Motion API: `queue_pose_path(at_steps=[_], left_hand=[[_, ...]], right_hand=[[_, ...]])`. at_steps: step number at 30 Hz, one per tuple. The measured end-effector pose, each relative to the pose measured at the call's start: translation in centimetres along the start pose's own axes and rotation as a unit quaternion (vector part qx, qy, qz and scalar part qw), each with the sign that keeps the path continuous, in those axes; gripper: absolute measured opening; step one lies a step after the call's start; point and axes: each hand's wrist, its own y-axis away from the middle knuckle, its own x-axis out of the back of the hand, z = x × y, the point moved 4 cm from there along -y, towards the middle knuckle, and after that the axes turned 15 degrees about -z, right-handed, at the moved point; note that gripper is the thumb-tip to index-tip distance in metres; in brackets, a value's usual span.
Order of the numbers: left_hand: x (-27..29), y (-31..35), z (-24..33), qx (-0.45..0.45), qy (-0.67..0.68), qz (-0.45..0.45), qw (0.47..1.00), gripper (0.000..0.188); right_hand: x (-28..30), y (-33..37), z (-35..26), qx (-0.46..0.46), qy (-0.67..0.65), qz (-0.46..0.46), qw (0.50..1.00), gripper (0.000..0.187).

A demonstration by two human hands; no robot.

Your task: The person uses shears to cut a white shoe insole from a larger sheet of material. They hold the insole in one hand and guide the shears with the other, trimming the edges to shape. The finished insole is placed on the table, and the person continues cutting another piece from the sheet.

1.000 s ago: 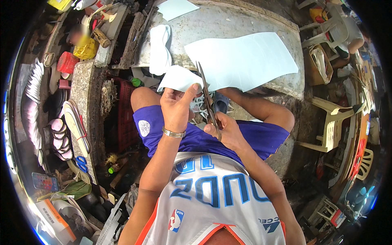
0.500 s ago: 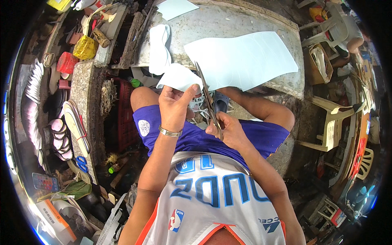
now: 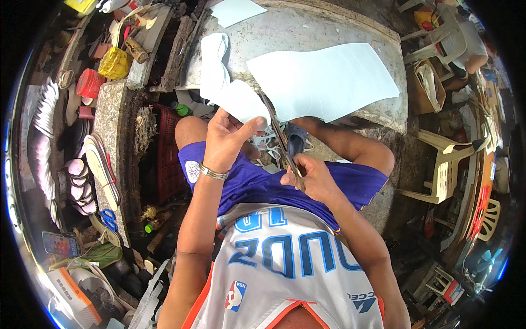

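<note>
My left hand (image 3: 229, 137) pinches a small white sheet piece (image 3: 243, 102) by its near edge, thumb on top. In my right hand (image 3: 311, 176) is a long pair of metal scissors (image 3: 279, 131), blades pointing away from me along the right edge of that piece. Whether the blades are parted is hard to make out. Just beyond the scissors lies a large white sheet (image 3: 329, 77) with faint curved outlines. A stack of white sole-shaped cutouts (image 3: 213, 66) rests to the left of it, close to the held piece.
The worn work table (image 3: 296, 24) stands in front of my knees, with another white sheet (image 3: 236, 11) at its far edge. Insoles (image 3: 102, 170) and blue-handled scissors (image 3: 109, 220) are on the left, near a phone (image 3: 60, 244). A plastic chair (image 3: 441, 170) stands at right.
My left hand has shifted left and slightly toward me, and the held white piece has turned. The scissors have tipped slightly, with their handles a little nearer me.
</note>
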Motion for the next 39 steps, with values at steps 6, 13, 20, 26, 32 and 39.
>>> queue_pose_path(at_steps=[6,13,20,26,32,39], left_hand=[[0.4,-0.2,0.7,0.037,-0.030,-0.040,0.998,0.046],[0.6,-0.4,1.0,0.049,-0.041,-0.060,0.996,0.051],[0.9,-0.7,0.7,0.057,-0.040,-0.073,0.995,0.052],[1.2,-0.7,0.8,0.070,-0.046,-0.085,0.993,0.052],[1.2,-0.8,1.1,0.064,-0.055,-0.100,0.991,0.056],[1.3,-0.9,1.2,0.068,-0.051,-0.114,0.990,0.060]], right_hand=[[0.3,0.3,0.0,-0.012,0.014,-0.006,1.000,0.060],[0.2,0.4,0.5,-0.019,0.005,-0.009,1.000,0.062],[0.3,0.7,0.5,-0.033,0.000,-0.015,0.999,0.062],[0.2,0.9,0.2,-0.014,-0.003,-0.014,1.000,0.048],[0.1,1.3,0.0,-0.017,-0.018,-0.020,0.999,0.054],[0.2,1.3,0.0,-0.024,-0.002,-0.020,1.000,0.051]])
